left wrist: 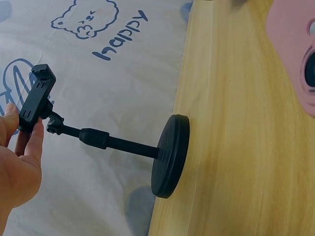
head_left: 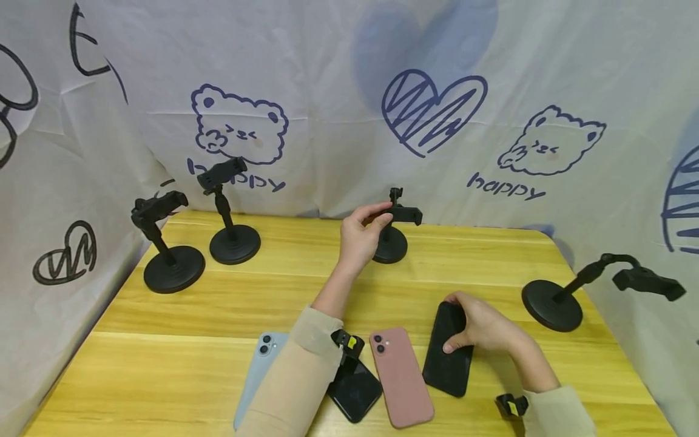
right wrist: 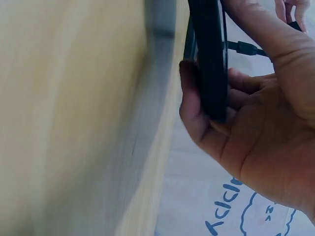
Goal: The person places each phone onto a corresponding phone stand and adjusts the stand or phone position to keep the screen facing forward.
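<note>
At the back of the table, my left hand point(head_left: 360, 233) pinches one end of the clamp point(head_left: 405, 215) on a black phone stand. In the left wrist view the stand's round base point(left wrist: 171, 156) and jointed pole point(left wrist: 120, 144) show, with thumb and fingers at the clamp's lower end. Nearer the front right, my right hand point(head_left: 486, 325) grips a black phone point(head_left: 449, 358), thumb across its face and fingers round the far edge. The right wrist view shows that phone point(right wrist: 209, 59) edge-on, fingers curled about it.
A pink phone point(head_left: 401, 379), a smaller black phone point(head_left: 356, 391) and a light blue phone point(head_left: 256, 370), partly under the left sleeve, lie along the front. Two black stands point(head_left: 173, 267) point(head_left: 235, 244) are at the back left, another stand point(head_left: 553, 305) at the right. A printed cloth point(head_left: 327, 73) hangs behind.
</note>
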Motion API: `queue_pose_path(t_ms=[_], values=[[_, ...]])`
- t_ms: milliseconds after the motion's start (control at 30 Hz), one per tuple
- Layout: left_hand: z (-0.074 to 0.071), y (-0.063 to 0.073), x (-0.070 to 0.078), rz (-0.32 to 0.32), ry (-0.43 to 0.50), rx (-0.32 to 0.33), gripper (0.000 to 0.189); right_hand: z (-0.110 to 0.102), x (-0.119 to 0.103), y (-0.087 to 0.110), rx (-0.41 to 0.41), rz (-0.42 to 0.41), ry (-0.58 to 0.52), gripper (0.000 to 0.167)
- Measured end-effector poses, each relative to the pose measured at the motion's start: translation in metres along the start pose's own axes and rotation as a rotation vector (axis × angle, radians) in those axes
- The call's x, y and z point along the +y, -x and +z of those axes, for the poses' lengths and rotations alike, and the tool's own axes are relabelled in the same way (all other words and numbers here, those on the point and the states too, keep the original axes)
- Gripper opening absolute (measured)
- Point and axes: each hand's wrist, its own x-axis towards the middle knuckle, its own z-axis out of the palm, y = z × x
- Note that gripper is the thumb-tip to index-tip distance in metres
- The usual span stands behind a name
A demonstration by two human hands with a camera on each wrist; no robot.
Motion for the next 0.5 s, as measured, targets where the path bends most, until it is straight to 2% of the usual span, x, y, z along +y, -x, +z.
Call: queue_pose_path(t_ms=[133, 500], values=[[0.001, 0.0, 0.0, -0.007, -0.005, -0.002, 0.026, -0.002, 0.002, 0.001, 0.024, -0.022, -0.053, 0.094], [0.001, 0.0, 0.0, -0.009, 0.003, -0.005, 0.026, -0.014, 0.005, 0.01, 0.087, -0.113, -0.196, 0.054]])
